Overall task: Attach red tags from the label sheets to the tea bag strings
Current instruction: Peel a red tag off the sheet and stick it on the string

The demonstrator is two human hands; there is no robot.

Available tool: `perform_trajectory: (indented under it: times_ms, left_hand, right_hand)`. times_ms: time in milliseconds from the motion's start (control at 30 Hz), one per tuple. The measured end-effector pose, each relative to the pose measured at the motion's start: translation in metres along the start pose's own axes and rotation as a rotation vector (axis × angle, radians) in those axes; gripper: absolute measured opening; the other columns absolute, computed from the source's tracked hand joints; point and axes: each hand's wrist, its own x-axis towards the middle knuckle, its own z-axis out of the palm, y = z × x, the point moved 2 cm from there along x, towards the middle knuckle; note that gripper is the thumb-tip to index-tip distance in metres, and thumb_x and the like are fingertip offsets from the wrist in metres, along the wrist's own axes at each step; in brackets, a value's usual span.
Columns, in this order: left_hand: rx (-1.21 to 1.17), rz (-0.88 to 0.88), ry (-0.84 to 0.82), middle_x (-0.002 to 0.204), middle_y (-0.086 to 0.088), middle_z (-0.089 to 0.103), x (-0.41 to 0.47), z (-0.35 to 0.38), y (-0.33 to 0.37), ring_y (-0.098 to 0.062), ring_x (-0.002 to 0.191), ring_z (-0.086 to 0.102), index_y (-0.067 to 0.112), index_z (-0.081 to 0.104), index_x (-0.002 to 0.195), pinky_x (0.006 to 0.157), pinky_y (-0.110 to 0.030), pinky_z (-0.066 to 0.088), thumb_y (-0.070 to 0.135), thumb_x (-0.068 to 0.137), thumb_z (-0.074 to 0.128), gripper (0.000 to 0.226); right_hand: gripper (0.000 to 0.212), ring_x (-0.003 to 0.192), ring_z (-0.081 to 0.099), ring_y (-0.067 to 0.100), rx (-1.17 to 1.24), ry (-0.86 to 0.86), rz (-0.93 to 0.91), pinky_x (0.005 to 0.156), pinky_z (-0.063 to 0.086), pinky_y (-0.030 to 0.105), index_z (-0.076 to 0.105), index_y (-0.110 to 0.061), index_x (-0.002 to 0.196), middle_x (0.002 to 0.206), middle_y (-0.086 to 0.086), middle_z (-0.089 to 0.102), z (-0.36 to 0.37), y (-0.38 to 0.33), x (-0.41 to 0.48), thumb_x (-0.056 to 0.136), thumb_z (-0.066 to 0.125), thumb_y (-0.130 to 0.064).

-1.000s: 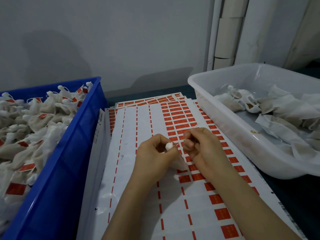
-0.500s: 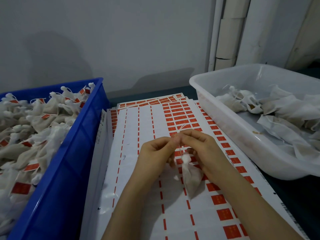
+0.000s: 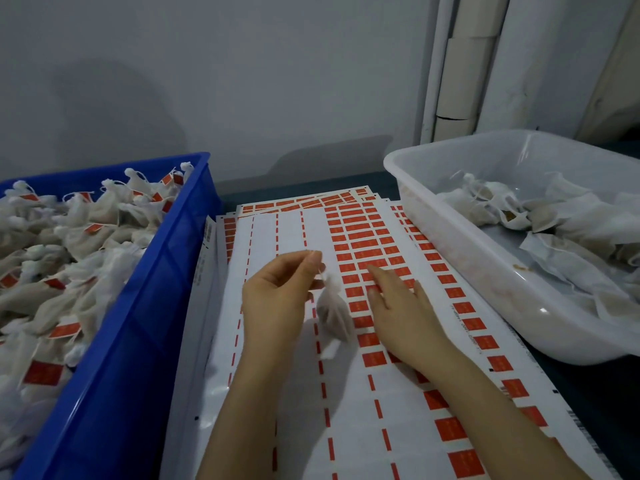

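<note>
My left hand (image 3: pixel 277 299) pinches the string of a small white tea bag (image 3: pixel 334 311), which hangs just above the label sheet (image 3: pixel 381 410). The sheet is white with columns of red tags (image 3: pixel 363 244); its left columns are stripped to thin red slivers. My right hand (image 3: pixel 405 313) lies with straight fingers on the red tags, the index fingertip touching one near the sheet's middle. It holds nothing.
A blue crate (image 3: pixel 138 323) on the left is heaped with tea bags bearing red tags. A white plastic tub (image 3: pixel 467 258) on the right holds untagged tea bags. More label sheets lie stacked underneath, against a grey wall.
My right hand has let go of the string and moved right onto the red tags, fingers straightened. My left hand has lifted slightly left, with the tea bag dangling from it alone.
</note>
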Motion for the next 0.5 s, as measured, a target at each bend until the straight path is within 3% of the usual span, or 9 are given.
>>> perform_trajectory:
  times_ms: [133, 233, 300, 367, 433, 500]
  left_hand:
    - [0.013, 0.070, 0.147, 0.080, 0.025, 0.068, 0.004, -0.010, 0.007, 0.005, 0.075, 0.065, 0.034, 0.069, 0.080, 0.048, -0.005, 0.046, 0.035, 0.082, 0.065, 0.004]
    - [0.000, 0.055, 0.203, 0.078, 0.027, 0.068, 0.005, -0.013, 0.007, 0.005, 0.075, 0.064, 0.035, 0.068, 0.080, 0.048, -0.005, 0.044, 0.036, 0.083, 0.064, 0.005]
    - [0.008, 0.032, 0.222, 0.077, 0.024, 0.068, 0.006, -0.014, 0.005, 0.002, 0.074, 0.065, 0.036, 0.068, 0.082, 0.051, -0.009, 0.048, 0.036, 0.085, 0.064, 0.005]
    - [-0.003, 0.008, 0.227, 0.079, 0.019, 0.069, 0.006, -0.014, 0.001, 0.000, 0.073, 0.066, 0.035, 0.068, 0.084, 0.053, -0.010, 0.049, 0.035, 0.086, 0.063, 0.005]
    - [-0.018, -0.010, 0.226, 0.080, 0.017, 0.069, 0.006, -0.013, -0.003, 0.002, 0.072, 0.065, 0.031, 0.069, 0.089, 0.051, -0.008, 0.048, 0.033, 0.086, 0.063, 0.007]
    - [-0.040, -0.022, 0.227, 0.078, 0.016, 0.069, 0.006, -0.012, -0.004, 0.003, 0.071, 0.066, 0.030, 0.070, 0.090, 0.050, -0.007, 0.047, 0.032, 0.086, 0.063, 0.008]
  right_hand:
    - [0.052, 0.143, 0.010, 0.020, -0.041, 0.012, -0.039, 0.115, 0.002, 0.043, 0.010, -0.036, 0.144, 0.155, -0.008, 0.013, 0.011, -0.005, 0.007, 0.096, 0.030, -0.042]
    - [0.059, 0.143, 0.006, 0.022, -0.091, 0.010, -0.081, 0.113, 0.000, 0.042, 0.007, -0.034, 0.146, 0.156, -0.006, 0.009, 0.016, -0.014, 0.014, 0.095, 0.036, -0.041]
    - [0.061, 0.143, 0.011, 0.024, -0.097, 0.015, -0.104, 0.113, 0.005, 0.044, 0.009, -0.033, 0.146, 0.155, -0.005, 0.012, 0.019, -0.021, 0.019, 0.094, 0.039, -0.042]
    - [0.055, 0.139, 0.026, 0.022, 0.023, 0.041, -0.107, 0.113, 0.021, 0.045, 0.019, -0.033, 0.143, 0.152, -0.006, 0.024, 0.017, -0.029, 0.022, 0.094, 0.042, -0.039]
    - [0.046, 0.131, 0.039, 0.016, 0.221, 0.080, -0.083, 0.106, 0.036, 0.038, 0.032, -0.034, 0.138, 0.146, -0.009, 0.036, 0.005, -0.032, 0.022, 0.094, 0.046, -0.033]
    - [0.039, 0.125, 0.045, 0.012, 0.243, 0.099, -0.090, 0.099, 0.038, 0.029, 0.044, -0.034, 0.131, 0.141, -0.011, 0.042, -0.010, -0.030, 0.016, 0.093, 0.050, -0.030]
